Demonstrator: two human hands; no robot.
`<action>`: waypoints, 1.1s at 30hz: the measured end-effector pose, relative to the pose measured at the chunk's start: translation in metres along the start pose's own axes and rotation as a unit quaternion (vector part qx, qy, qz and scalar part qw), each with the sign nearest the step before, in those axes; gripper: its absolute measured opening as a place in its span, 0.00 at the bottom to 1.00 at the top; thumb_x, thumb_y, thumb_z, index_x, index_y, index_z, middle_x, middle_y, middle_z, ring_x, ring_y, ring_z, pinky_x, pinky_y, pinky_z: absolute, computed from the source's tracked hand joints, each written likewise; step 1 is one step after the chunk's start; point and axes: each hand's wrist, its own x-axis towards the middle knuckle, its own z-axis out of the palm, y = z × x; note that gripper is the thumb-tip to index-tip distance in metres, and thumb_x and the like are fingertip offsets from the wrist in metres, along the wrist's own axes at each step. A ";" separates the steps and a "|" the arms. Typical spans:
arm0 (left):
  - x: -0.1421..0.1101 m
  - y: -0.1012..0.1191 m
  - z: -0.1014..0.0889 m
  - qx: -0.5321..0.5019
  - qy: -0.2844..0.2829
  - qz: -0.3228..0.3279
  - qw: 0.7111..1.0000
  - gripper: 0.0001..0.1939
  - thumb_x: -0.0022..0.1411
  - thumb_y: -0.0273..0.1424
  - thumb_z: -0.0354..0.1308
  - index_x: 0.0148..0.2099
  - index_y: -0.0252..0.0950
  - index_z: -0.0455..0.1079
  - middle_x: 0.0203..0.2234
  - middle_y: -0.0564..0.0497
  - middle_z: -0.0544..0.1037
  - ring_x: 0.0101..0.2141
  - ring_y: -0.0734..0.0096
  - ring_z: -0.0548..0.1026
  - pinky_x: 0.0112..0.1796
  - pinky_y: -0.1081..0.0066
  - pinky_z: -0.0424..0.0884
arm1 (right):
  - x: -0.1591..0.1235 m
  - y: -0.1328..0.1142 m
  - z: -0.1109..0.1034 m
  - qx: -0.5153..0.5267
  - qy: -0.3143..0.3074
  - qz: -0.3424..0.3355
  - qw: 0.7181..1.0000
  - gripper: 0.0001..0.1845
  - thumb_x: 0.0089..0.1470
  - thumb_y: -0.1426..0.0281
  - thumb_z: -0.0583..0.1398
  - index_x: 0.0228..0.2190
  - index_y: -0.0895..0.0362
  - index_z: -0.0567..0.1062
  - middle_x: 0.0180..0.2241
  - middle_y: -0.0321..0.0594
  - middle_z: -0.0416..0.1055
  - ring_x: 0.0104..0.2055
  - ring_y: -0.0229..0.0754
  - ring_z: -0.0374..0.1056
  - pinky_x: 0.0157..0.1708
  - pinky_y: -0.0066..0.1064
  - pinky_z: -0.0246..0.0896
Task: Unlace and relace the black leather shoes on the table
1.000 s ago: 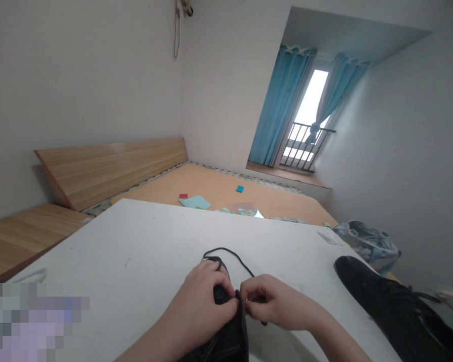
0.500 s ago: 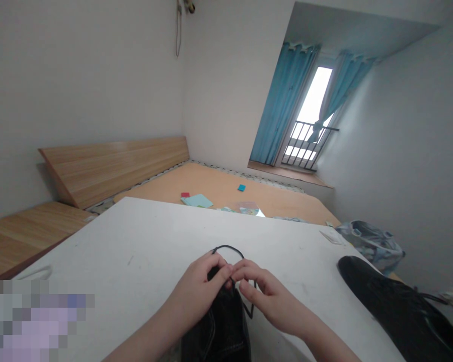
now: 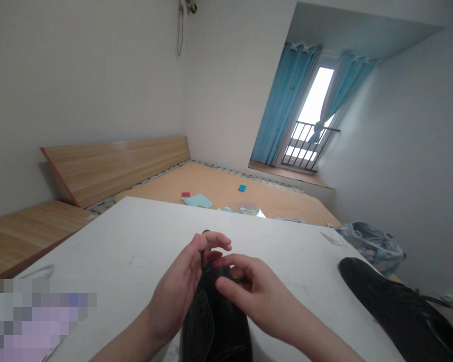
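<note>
A black shoe (image 3: 224, 327) rests on the white table (image 3: 136, 236) directly in front of me, its lower end cut off by the frame. My left hand (image 3: 183, 284) is curled along the shoe's left side, with a black shoelace (image 3: 203, 259) running across its fingers. From the right, my right hand (image 3: 258, 286) reaches over the top of the shoe, thumb and fingers closed around a dark piece of lace. Both sets of fingertips meet near the lacing, which they partly hide. Another black shoe (image 3: 392, 306) lies at the table's right side, apart from my hands.
Beyond the table is a bed with an orange-tan surface (image 3: 211, 176), holding a light-blue sheet (image 3: 198, 201) and small coloured items. A patterned bag (image 3: 373, 246) stands past the right edge. A blurred patch covers the lower left corner.
The large lace loop that stood above the shoe has been drawn down. My left hand has turned and spread its fingers upward; my right hand has moved slightly left over the shoe.
</note>
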 end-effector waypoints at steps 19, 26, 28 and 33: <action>0.020 0.033 -0.039 0.266 0.322 0.183 0.890 0.11 0.55 0.33 0.50 0.32 0.36 0.73 0.24 0.54 0.70 0.29 0.69 0.68 0.30 0.72 0.61 | 0.022 0.016 -0.013 -0.030 -0.058 0.010 0.998 0.17 0.62 0.67 0.50 0.28 0.60 0.74 0.25 0.37 0.68 0.30 0.38 0.65 0.34 0.29 0.57; 0.015 0.038 -0.047 0.765 0.162 0.014 0.623 0.23 0.61 0.45 0.45 0.41 0.39 0.76 0.33 0.42 0.74 0.37 0.50 0.70 0.38 0.56 0.64 | 0.017 0.013 -0.013 -0.055 -0.058 0.005 0.997 0.12 0.58 0.69 0.55 0.36 0.58 0.79 0.25 0.38 0.72 0.28 0.38 0.68 0.31 0.29 0.60; 0.010 0.033 -0.045 0.842 0.169 0.007 0.513 0.22 0.61 0.43 0.46 0.44 0.39 0.77 0.37 0.38 0.73 0.41 0.43 0.69 0.40 0.49 0.63 | 0.016 0.011 -0.006 -0.155 -0.007 -0.016 0.988 0.10 0.56 0.69 0.58 0.32 0.56 0.80 0.26 0.38 0.76 0.28 0.39 0.69 0.31 0.29 0.58; 0.001 0.026 -0.034 0.771 0.015 0.074 0.632 0.17 0.64 0.37 0.45 0.43 0.45 0.76 0.46 0.48 0.74 0.49 0.57 0.68 0.57 0.47 0.47 | 0.015 0.010 0.011 -0.315 0.050 -0.048 0.947 0.06 0.52 0.65 0.64 0.27 0.54 0.78 0.25 0.34 0.77 0.25 0.38 0.68 0.26 0.27 0.52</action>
